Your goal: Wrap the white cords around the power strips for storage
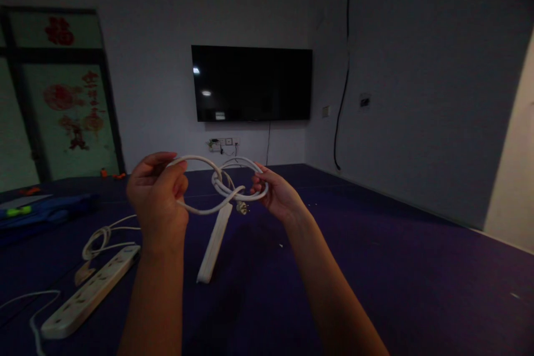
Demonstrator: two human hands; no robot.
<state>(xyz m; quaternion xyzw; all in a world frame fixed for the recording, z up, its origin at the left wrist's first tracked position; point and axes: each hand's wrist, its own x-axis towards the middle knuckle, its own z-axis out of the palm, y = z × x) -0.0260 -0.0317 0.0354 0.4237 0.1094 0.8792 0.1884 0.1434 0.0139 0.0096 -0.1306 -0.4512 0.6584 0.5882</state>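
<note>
Between my two hands stretches a white power cord (201,211), looped and crossed over itself in the middle. My left hand (158,189) pinches one loop between thumb and fingers. On the other side, my right hand (275,192) grips the coiled part of the same cord. A plug (242,208) hangs just below the crossing. Beneath the cord, a long white power strip (214,245) shows its narrow side, tilted; whether it touches the floor I cannot tell.
At lower left, another white power strip (92,292) lies on the dark purple floor (334,278), its coiled cord (100,239) and plug (84,273) beside it. A blue cloth item (54,214) lies far left. A television (252,83) hangs on the far wall.
</note>
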